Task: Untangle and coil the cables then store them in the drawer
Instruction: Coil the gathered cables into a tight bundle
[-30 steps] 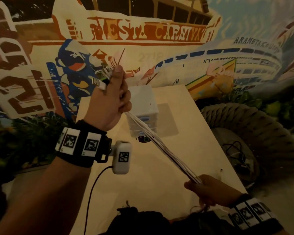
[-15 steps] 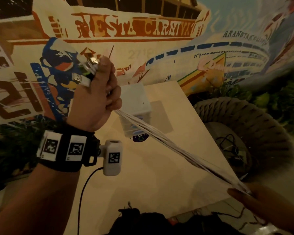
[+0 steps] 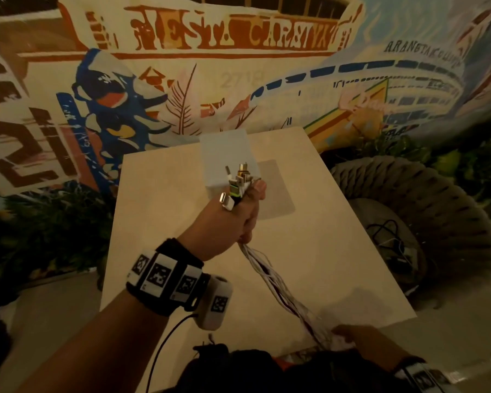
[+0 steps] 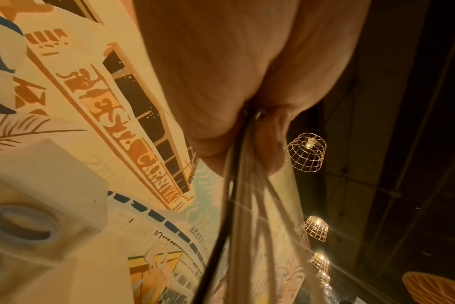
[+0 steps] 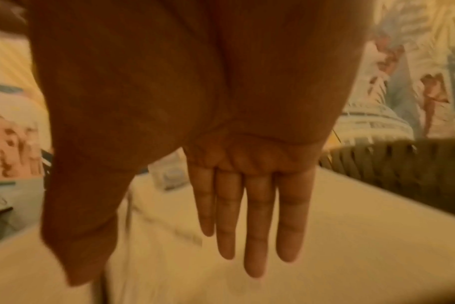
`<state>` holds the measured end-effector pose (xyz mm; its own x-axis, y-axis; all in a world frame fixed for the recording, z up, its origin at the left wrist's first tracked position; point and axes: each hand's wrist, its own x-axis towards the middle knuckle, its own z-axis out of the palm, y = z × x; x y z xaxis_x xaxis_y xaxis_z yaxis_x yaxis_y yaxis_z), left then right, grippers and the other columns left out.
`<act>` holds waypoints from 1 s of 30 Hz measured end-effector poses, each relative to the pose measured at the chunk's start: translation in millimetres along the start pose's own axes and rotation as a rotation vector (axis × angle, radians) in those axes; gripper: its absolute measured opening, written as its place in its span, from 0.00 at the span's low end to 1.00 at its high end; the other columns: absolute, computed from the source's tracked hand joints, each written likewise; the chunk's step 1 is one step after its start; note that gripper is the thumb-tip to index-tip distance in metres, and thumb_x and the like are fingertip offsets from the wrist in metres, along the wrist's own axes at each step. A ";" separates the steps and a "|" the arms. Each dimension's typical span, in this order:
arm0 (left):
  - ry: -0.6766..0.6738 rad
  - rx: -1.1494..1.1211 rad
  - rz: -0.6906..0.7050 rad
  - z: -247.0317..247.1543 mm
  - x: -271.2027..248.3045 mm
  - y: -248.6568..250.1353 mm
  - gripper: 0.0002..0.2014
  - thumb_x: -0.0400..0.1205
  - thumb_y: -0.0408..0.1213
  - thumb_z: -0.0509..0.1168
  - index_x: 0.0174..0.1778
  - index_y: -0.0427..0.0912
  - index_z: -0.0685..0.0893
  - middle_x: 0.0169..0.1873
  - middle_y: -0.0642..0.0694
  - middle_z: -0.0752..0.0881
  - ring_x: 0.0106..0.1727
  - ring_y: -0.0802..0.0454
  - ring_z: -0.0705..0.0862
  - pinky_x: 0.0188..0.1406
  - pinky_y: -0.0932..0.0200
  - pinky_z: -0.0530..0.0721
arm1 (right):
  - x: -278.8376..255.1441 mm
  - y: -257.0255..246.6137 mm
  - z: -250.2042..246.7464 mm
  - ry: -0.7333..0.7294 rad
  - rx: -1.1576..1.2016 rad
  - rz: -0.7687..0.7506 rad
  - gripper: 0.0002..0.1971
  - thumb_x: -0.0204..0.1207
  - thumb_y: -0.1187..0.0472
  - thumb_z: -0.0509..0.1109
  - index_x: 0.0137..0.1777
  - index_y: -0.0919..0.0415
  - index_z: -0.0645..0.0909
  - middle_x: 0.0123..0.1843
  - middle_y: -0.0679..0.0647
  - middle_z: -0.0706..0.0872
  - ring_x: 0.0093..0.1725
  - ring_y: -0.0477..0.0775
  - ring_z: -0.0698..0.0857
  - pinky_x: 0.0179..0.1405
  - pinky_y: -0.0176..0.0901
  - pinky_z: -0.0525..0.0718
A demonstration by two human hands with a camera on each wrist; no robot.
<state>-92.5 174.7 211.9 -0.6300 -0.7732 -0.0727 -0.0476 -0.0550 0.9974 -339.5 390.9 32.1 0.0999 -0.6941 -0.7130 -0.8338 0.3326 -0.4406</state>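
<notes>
While gripping the cables (image 3: 278, 285) in a clenched left hand (image 3: 233, 222) just under the connectors (image 3: 238, 180), holds that end raised over mid counter (image 3: 338, 251), right in front of the white drawer unit (image 3: 224, 148). Confirmed in left wrist view: curled tight round the cables (image 4: 242, 205), with strands leaving the fist toward the camera.

Long axis: from the fist at far-centre, down and out to the near-right corner of the counter, ending at the right hand (image 3: 357, 338). Mostly white, with a dark strand or two mixed in. Splayed a bit mid-run rather than lying as one rope, so probably not fully separated.

Right hand: released, fingers (image 5: 257, 216) straight and together in right wrist view, palm toward the counter. Sits at the loose end of the run in head view. Cannot tell whether touching the strands or just over them; too blurred there.

Judgement: straightening stage. No coil formed, nothing in a drawer.

Next move hinges on that diagonal: anchored end far and high, free end near-right and low. Right hand nearer the tail, so best placed to pick one strand and draw it along the axis, or to start wrapping back toward the fist. Left hand nearer the drawer unit, so better for the drop-off.

Risk: tugging one strand against a clenched fist drags the lot, and connectors may snag on each other.
</notes>
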 end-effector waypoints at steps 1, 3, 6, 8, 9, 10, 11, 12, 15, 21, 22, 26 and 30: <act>0.001 -0.029 0.016 2.5 -1.1 4.5 0.19 0.94 0.41 0.52 0.35 0.49 0.71 0.26 0.45 0.57 0.25 0.48 0.54 0.23 0.54 0.57 | -3.4 -6.2 -16.0 0.023 -0.001 0.012 0.54 0.40 0.06 0.55 0.72 0.21 0.71 0.67 0.37 0.78 0.66 0.42 0.80 0.70 0.38 0.78; 0.003 -0.038 0.046 7.6 -2.8 10.1 0.19 0.94 0.40 0.51 0.36 0.47 0.70 0.28 0.42 0.57 0.26 0.46 0.54 0.24 0.53 0.57 | -9.9 -29.8 -44.1 0.161 -0.021 -0.020 0.54 0.49 0.11 0.65 0.80 0.25 0.61 0.71 0.31 0.75 0.67 0.36 0.78 0.69 0.38 0.79; -0.011 -0.028 0.099 17.6 -4.7 14.0 0.17 0.94 0.39 0.51 0.38 0.44 0.70 0.28 0.43 0.60 0.24 0.50 0.59 0.21 0.57 0.65 | -16.1 -91.1 -81.4 0.363 0.197 -0.346 0.47 0.62 0.24 0.77 0.80 0.23 0.59 0.79 0.29 0.71 0.75 0.32 0.73 0.76 0.44 0.76; -0.031 -0.005 0.134 22.2 -6.2 16.3 0.15 0.94 0.39 0.51 0.40 0.44 0.70 0.26 0.46 0.63 0.23 0.51 0.62 0.21 0.57 0.70 | -6.8 -141.1 -100.2 0.315 0.368 -0.568 0.36 0.70 0.35 0.78 0.77 0.28 0.68 0.77 0.35 0.77 0.75 0.36 0.76 0.77 0.46 0.76; -0.030 0.014 0.144 22.3 -7.0 18.6 0.15 0.94 0.39 0.51 0.41 0.43 0.71 0.26 0.47 0.65 0.22 0.52 0.64 0.20 0.57 0.72 | 0.2 -163.9 -104.3 0.235 0.459 -0.630 0.26 0.75 0.41 0.76 0.73 0.35 0.76 0.73 0.43 0.83 0.71 0.41 0.82 0.74 0.49 0.79; -0.021 0.029 0.154 20.3 -7.3 20.6 0.14 0.94 0.39 0.52 0.42 0.43 0.72 0.25 0.49 0.66 0.22 0.53 0.65 0.21 0.57 0.73 | 8.7 -181.0 -104.4 0.177 0.519 -0.657 0.16 0.79 0.45 0.73 0.65 0.43 0.82 0.66 0.55 0.88 0.62 0.49 0.87 0.68 0.55 0.84; -0.005 0.039 0.164 16.2 -6.8 21.8 0.13 0.94 0.40 0.52 0.43 0.43 0.72 0.25 0.50 0.66 0.22 0.53 0.65 0.21 0.57 0.72 | 15.3 -193.7 -102.7 0.145 0.566 -0.668 0.13 0.80 0.42 0.70 0.57 0.48 0.85 0.58 0.67 0.88 0.50 0.55 0.90 0.58 0.59 0.88; 0.015 0.041 0.170 10.4 -6.4 22.2 0.13 0.93 0.40 0.54 0.44 0.43 0.73 0.25 0.50 0.66 0.23 0.53 0.65 0.22 0.56 0.71 | 22.4 -197.8 -99.9 0.141 0.598 -0.654 0.20 0.77 0.33 0.69 0.49 0.51 0.85 0.49 0.73 0.86 0.39 0.59 0.87 0.48 0.59 0.87; 0.113 0.082 0.163 -12.4 -8.7 15.4 0.14 0.90 0.46 0.62 0.41 0.43 0.77 0.24 0.47 0.66 0.24 0.48 0.64 0.26 0.52 0.71 | 26.0 -189.7 -94.0 0.155 0.664 -0.580 0.27 0.72 0.27 0.68 0.39 0.53 0.78 0.31 0.62 0.71 0.28 0.56 0.71 0.33 0.53 0.75; 0.070 -0.009 0.121 -20.3 -20.1 -17.2 0.17 0.87 0.41 0.68 0.43 0.29 0.77 0.25 0.52 0.69 0.24 0.50 0.68 0.36 0.48 0.79 | 21.0 -153.9 -100.3 0.024 0.701 -0.545 0.21 0.80 0.34 0.65 0.43 0.53 0.80 0.29 0.54 0.67 0.26 0.51 0.65 0.28 0.45 0.69; 0.081 -0.065 0.133 -19.2 -20.7 -17.9 0.15 0.87 0.42 0.68 0.45 0.31 0.80 0.24 0.50 0.68 0.24 0.49 0.67 0.35 0.48 0.79 | 18.4 -153.6 -103.8 0.036 0.675 -0.548 0.21 0.81 0.34 0.63 0.47 0.52 0.81 0.29 0.53 0.67 0.26 0.50 0.65 0.27 0.44 0.69; 0.179 -0.236 0.181 -20.0 -16.3 -10.6 0.16 0.87 0.46 0.64 0.35 0.46 0.81 0.20 0.48 0.66 0.20 0.51 0.67 0.32 0.51 0.79 | 11.3 -160.5 -108.0 0.062 0.623 -0.585 0.20 0.86 0.40 0.58 0.47 0.55 0.81 0.27 0.50 0.70 0.24 0.50 0.69 0.30 0.49 0.77; 0.192 -0.351 0.143 -20.3 -9.4 -2.8 0.25 0.89 0.49 0.61 0.31 0.41 0.61 0.22 0.44 0.56 0.18 0.52 0.58 0.23 0.59 0.68 | 9.6 -169.8 -103.6 0.013 0.726 -0.561 0.21 0.86 0.41 0.59 0.42 0.59 0.72 0.27 0.49 0.69 0.24 0.48 0.66 0.25 0.42 0.72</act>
<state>-70.8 169.2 209.9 -0.4536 -0.8905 0.0353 0.3179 -0.1247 0.9399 -253.2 261.6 156.6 0.3775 -0.8803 -0.2872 -0.1187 0.2615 -0.9579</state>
